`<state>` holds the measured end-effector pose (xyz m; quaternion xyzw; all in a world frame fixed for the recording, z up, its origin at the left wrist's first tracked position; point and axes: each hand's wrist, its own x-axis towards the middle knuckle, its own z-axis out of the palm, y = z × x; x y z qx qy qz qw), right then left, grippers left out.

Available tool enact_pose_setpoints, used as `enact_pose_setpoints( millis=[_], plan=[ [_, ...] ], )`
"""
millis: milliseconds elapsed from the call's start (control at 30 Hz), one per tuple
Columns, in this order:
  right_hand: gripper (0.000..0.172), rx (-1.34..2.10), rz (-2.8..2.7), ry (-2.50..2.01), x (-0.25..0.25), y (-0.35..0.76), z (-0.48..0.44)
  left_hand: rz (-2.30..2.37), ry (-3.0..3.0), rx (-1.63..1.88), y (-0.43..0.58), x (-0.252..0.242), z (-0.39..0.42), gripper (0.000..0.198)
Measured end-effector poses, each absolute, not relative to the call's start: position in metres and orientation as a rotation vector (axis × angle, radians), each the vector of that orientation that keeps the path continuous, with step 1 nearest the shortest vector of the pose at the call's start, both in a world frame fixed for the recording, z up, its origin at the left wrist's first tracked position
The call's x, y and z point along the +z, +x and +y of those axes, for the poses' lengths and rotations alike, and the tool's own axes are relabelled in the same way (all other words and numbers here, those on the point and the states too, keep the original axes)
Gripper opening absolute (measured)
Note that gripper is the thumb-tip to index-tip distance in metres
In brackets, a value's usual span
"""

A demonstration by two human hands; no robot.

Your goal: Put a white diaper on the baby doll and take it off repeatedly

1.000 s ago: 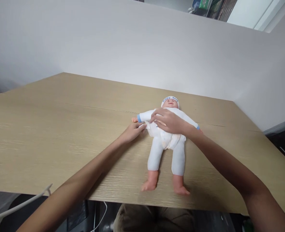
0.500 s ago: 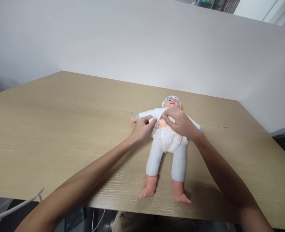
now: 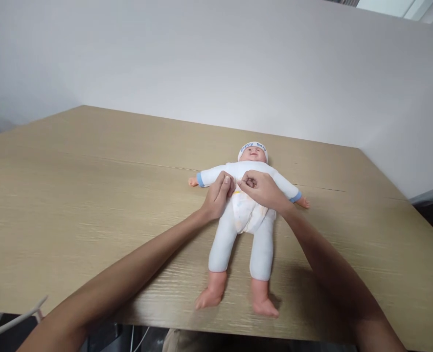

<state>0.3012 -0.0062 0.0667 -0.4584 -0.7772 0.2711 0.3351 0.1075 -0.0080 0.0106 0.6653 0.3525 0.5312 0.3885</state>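
A baby doll (image 3: 221, 249) in a white suit with blue cuffs and a lettered headband lies on its back, its feet toward me. Around its hips sits a white diaper (image 3: 246, 215) with a yellow mark at the waist. My left hand (image 3: 218, 193) is closed at the diaper's waist on the left side, thumb against bent fingers, pinching its edge. Over the doll's belly, my right hand (image 3: 261, 188) is closed too, thumb and forefinger pinched at the front of the waistband. The fingers hide most of the upper diaper and whatever tab they grip.
The doll lies on a wide wooden table (image 3: 91, 195) with a thin seam across it. A pale wall (image 3: 201, 63) stands behind the far edge. At the near left edge a white cable (image 3: 16, 322) sticks up.
My left hand has moved inward, closer to my right hand, over the diaper's waist. The right hand's fingers have curled tighter. The whole view has shifted slightly, with the doll appearing further left.
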Motion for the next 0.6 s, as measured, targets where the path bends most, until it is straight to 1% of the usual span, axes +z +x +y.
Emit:
enact_pose_setpoints(
  millis=[100,200,267,433,500,600],
  plan=[
    [0.031,0.789,-2.074,-1.173,0.068,0.307,-0.005,0.913,1.735,1.317,0.101,0.002,-0.003,0.050],
    [0.022,0.758,-2.040,-1.172,0.070,0.310,-0.003,0.951,1.783,1.288,0.099,-0.001,0.000,0.049],
    [0.018,0.679,-2.036,-1.136,0.071,0.311,-0.001,0.973,1.800,1.301,0.099,0.002,-0.002,0.045],
    [0.021,0.371,-2.073,-1.066,0.075,0.309,-0.027,1.082,1.881,1.366,0.093,0.026,-0.035,0.028],
    [0.017,0.338,-2.125,-1.026,0.073,0.310,-0.058,0.997,2.004,1.226,0.084,0.033,-0.056,0.025],
    [0.015,0.462,-2.324,-0.927,0.058,0.315,-0.113,0.743,2.298,0.839,0.069,0.037,-0.087,0.024]
  ],
)
